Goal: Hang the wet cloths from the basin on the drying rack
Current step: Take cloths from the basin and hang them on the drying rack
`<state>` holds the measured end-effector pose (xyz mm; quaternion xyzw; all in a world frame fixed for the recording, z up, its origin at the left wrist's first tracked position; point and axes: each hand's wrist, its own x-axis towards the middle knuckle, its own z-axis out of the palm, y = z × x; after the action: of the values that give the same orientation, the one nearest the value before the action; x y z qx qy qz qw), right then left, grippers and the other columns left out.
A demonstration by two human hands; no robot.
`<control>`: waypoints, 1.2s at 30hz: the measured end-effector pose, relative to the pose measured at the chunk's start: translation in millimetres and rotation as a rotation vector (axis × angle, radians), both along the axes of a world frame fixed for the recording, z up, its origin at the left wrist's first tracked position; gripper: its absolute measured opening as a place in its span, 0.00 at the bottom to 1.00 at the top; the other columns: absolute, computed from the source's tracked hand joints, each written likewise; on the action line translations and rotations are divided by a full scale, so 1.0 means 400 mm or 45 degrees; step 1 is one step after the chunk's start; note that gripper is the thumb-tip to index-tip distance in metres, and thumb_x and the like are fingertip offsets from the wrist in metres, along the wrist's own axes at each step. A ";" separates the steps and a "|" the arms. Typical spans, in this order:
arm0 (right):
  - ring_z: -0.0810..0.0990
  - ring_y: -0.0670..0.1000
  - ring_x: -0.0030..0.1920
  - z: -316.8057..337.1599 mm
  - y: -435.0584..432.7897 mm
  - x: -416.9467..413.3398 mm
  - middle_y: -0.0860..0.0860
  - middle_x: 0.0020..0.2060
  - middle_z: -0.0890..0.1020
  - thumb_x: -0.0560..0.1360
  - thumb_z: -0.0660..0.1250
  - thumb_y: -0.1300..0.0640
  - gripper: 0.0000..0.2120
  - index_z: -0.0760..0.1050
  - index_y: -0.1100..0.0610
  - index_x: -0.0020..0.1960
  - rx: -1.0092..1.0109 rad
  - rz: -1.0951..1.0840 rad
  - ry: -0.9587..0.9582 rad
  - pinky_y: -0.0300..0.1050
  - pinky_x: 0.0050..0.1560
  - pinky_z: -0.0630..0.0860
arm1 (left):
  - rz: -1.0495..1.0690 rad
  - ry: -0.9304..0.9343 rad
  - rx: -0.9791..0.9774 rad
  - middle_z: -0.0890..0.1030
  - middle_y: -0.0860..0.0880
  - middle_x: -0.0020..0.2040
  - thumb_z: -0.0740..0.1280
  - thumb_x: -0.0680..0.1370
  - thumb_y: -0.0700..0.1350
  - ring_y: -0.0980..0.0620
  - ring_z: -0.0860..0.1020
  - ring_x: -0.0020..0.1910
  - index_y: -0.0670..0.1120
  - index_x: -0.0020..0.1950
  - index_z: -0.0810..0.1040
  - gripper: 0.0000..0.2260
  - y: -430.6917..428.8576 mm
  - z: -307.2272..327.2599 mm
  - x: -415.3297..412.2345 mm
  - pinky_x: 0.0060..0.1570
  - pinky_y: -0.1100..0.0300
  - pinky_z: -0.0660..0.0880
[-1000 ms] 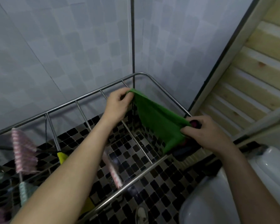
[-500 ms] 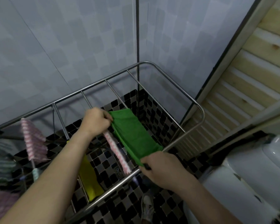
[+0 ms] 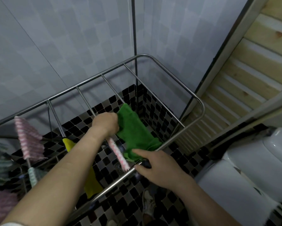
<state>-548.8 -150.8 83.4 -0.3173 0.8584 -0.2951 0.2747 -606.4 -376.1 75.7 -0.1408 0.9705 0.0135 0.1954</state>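
While on rail (image 3: 112, 88), cloth (image 3: 135, 132) in left grip (image 3: 106, 123)

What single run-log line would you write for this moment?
step: hang green cloth | left hand: grips cloth | right hand: finger touches cloth | cloth: draped over rack

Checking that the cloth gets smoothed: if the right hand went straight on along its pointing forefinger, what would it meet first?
The green cloth: the right hand's forefinger aims at its near lower edge, seemingly almost touching. The pink striped cloth hung beside it lies beyond; depth is unclear.
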 end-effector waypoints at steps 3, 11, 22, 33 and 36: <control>0.79 0.42 0.45 0.003 0.028 -0.025 0.43 0.46 0.82 0.79 0.64 0.49 0.19 0.69 0.39 0.69 -0.045 -0.150 0.037 0.42 0.48 0.80 | 0.053 0.307 0.088 0.80 0.46 0.41 0.63 0.77 0.43 0.44 0.79 0.42 0.45 0.48 0.78 0.05 0.007 0.001 -0.020 0.39 0.54 0.74; 0.79 0.45 0.48 -0.021 0.058 -0.105 0.43 0.52 0.77 0.78 0.66 0.54 0.13 0.77 0.45 0.62 0.250 -0.224 0.323 0.36 0.40 0.71 | 0.398 0.556 0.563 0.81 0.45 0.59 0.66 0.79 0.51 0.46 0.79 0.56 0.47 0.64 0.77 0.15 0.035 -0.045 -0.111 0.55 0.52 0.75; 0.73 0.49 0.37 -0.039 0.053 -0.148 0.47 0.49 0.72 0.73 0.66 0.65 0.11 0.73 0.54 0.53 0.366 0.118 0.394 0.37 0.28 0.55 | 0.579 0.796 0.608 0.82 0.47 0.45 0.68 0.78 0.44 0.49 0.79 0.46 0.45 0.46 0.82 0.04 -0.004 -0.056 -0.171 0.51 0.54 0.76; 0.72 0.46 0.40 -0.029 0.060 -0.169 0.42 0.47 0.66 0.77 0.65 0.54 0.09 0.74 0.52 0.56 0.336 0.093 0.286 0.38 0.38 0.64 | 0.758 0.888 0.760 0.79 0.48 0.44 0.66 0.79 0.44 0.50 0.76 0.44 0.44 0.49 0.79 0.04 -0.059 -0.097 -0.215 0.47 0.56 0.74; 0.74 0.44 0.42 -0.025 0.057 -0.179 0.42 0.47 0.70 0.78 0.64 0.48 0.10 0.78 0.52 0.54 0.271 0.041 0.215 0.37 0.38 0.68 | 0.825 0.888 0.975 0.75 0.51 0.39 0.67 0.78 0.42 0.51 0.74 0.42 0.46 0.48 0.77 0.00 -0.068 -0.097 -0.216 0.42 0.59 0.73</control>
<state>-620.5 -127.9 73.4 -0.3239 0.8996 -0.1703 0.2384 -692.7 -403.4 36.7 -0.3360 0.8112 0.4655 -0.1111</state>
